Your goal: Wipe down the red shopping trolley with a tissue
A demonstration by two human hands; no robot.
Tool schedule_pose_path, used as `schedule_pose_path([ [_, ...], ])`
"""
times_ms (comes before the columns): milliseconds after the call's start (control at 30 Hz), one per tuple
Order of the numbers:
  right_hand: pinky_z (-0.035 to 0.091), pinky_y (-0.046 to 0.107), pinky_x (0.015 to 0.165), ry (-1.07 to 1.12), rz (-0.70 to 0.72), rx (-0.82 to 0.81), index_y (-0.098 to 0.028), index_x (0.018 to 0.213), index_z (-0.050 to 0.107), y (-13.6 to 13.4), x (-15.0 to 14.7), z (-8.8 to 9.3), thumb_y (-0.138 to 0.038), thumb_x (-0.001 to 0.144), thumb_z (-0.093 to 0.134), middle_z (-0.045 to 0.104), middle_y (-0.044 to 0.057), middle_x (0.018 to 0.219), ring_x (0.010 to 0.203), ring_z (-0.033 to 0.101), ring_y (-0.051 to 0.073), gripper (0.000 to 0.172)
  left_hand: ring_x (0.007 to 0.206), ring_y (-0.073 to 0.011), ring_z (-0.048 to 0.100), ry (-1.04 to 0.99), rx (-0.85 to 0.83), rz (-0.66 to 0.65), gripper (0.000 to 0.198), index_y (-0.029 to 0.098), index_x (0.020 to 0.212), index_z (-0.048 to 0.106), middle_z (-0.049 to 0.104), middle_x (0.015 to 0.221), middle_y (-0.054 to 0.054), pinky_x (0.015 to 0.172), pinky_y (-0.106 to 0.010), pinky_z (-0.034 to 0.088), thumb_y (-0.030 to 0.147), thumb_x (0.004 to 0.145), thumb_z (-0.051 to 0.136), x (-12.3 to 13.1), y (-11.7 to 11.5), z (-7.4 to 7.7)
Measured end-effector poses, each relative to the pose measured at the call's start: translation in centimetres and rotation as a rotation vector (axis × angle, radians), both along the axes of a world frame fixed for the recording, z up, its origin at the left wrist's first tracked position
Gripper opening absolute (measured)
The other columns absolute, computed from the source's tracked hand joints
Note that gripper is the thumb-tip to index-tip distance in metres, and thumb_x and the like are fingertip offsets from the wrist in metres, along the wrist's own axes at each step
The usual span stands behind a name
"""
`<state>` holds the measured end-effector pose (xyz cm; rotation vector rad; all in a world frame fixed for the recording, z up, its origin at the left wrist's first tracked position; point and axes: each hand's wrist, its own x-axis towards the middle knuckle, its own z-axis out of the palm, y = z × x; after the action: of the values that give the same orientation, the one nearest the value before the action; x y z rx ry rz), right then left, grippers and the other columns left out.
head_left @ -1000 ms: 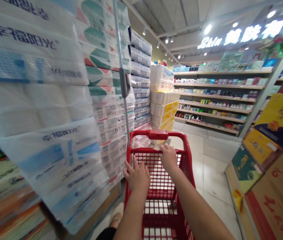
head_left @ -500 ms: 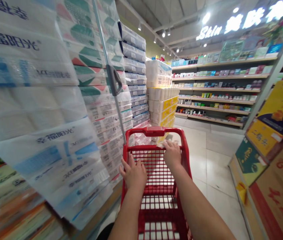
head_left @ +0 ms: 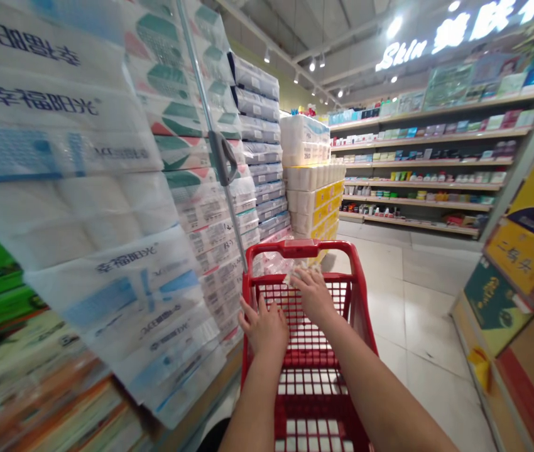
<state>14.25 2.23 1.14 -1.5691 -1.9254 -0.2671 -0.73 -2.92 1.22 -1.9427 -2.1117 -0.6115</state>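
Note:
A red plastic shopping basket (head_left: 302,358) with a grid wall stands tilted in front of me. My right hand (head_left: 316,294) presses a crumpled whitish cloth (head_left: 294,274) against the upper crossbar of the basket, just below its carrying handle (head_left: 299,248). The fingers lie over the cloth and hide part of it. At the basket's left side is my left hand (head_left: 267,328), with fingers spread and nothing seen in it; its fingertips are near the left rim. A metal pull rod with a grey grip (head_left: 222,158) rises from the basket's upper left corner.
Tall stacks of wrapped toilet rolls (head_left: 107,207) and tissue packs (head_left: 260,138) line the left. Stacked cartons (head_left: 500,307) stand on the right. Pale floor tiles (head_left: 418,314) run between, with cosmetics shelves (head_left: 427,157) at the back.
My right hand has slid left along the crossbar with the cloth. The left hand stays by the basket's left side. The whole view has shifted slightly left.

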Motion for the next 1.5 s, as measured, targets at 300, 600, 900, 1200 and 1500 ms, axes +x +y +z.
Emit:
schedule_pose_path([
  [300, 0.02, 0.044, 0.114, 0.009, 0.046, -0.008, -0.025, 0.13, 0.057, 0.5, -0.8, -0.3, 0.003, 0.07, 0.045, 0.044, 0.002, 0.148, 0.138, 0.029, 0.025, 0.068, 0.142, -0.0454, 0.013, 0.001, -0.016, 0.018, 0.036, 0.025, 0.118, 0.068, 0.05, 0.144, -0.003, 0.111, -0.059, 0.022, 0.032, 0.088, 0.048, -0.3, -0.1, 0.2],
  [600, 0.021, 0.044, 0.113, 0.02, 0.077, -0.007, -0.026, 0.127, 0.059, 0.2, -1.2, -0.3, 0.002, 0.07, 0.045, 0.046, 0.001, 0.146, 0.136, 0.032, 0.025, 0.065, 0.142, -0.0451, 0.012, -0.033, 0.006, -0.022, 0.041, 0.027, 0.126, 0.062, 0.05, 0.143, -0.005, 0.11, -0.059, 0.023, 0.033, 0.089, 0.048, -0.6, 0.1, -0.5],
  [900, 0.023, 0.041, 0.112, 0.043, 0.075, 0.001, -0.024, 0.128, 0.059, 0.5, -2.8, -0.3, 0.0, 0.07, 0.045, 0.047, 0.002, 0.145, 0.133, 0.036, 0.025, 0.064, 0.143, -0.0458, 0.008, -0.047, 0.016, -0.056, 0.039, 0.025, 0.124, 0.064, 0.049, 0.143, -0.006, 0.11, -0.059, 0.021, 0.029, 0.087, 0.05, -0.6, 0.1, -0.8],
  [1200, 0.028, 0.039, 0.109, 0.002, 0.232, -0.098, -0.026, 0.129, 0.059, 2.6, -6.7, 1.0, -0.011, 0.076, 0.054, 0.048, 0.002, 0.145, 0.13, 0.04, 0.025, 0.055, 0.141, -0.0459, 0.015, -0.04, -0.062, -0.017, 0.038, 0.021, 0.119, 0.067, 0.055, 0.137, -0.008, 0.109, -0.057, 0.026, 0.02, 0.088, 0.046, -0.3, 0.0, 0.4],
  [1500, 0.032, 0.037, 0.106, -0.012, 0.238, -0.179, -0.026, 0.124, 0.063, 2.6, -5.5, 2.2, -0.007, 0.067, 0.057, 0.052, 0.0, 0.141, 0.125, 0.046, 0.024, 0.06, 0.141, -0.047, 0.013, -0.07, -0.086, -0.057, 0.036, 0.021, 0.118, 0.068, 0.057, 0.134, -0.008, 0.11, -0.058, 0.021, 0.026, 0.089, 0.047, -0.5, 0.3, 0.1],
])
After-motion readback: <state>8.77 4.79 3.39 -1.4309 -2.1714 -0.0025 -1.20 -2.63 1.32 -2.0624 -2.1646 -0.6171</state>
